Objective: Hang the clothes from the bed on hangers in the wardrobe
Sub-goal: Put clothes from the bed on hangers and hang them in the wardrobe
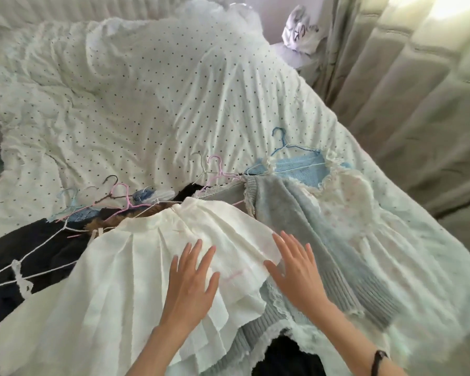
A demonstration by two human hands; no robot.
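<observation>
A white pleated skirt (114,270) lies on top of a pile of clothes at the bed's near edge. My left hand (192,280) rests flat on it with fingers spread. My right hand (296,272) lies flat at the skirt's right edge, over a grey knitted cardigan (304,221). To the right lie a light blue knit top (296,166) on a blue hanger (280,139) and a pale floral dress (364,213). A dark garment (38,248) lies at the left. Several thin wire hangers (120,196), pink, blue and white, poke out above the pile.
The bed is covered by a white dotted duvet (147,104). Pale curtains (404,90) hang along the right side. A white bag with dark print (301,31) sits on a surface beyond the bed's far corner. A dark band is on my right wrist.
</observation>
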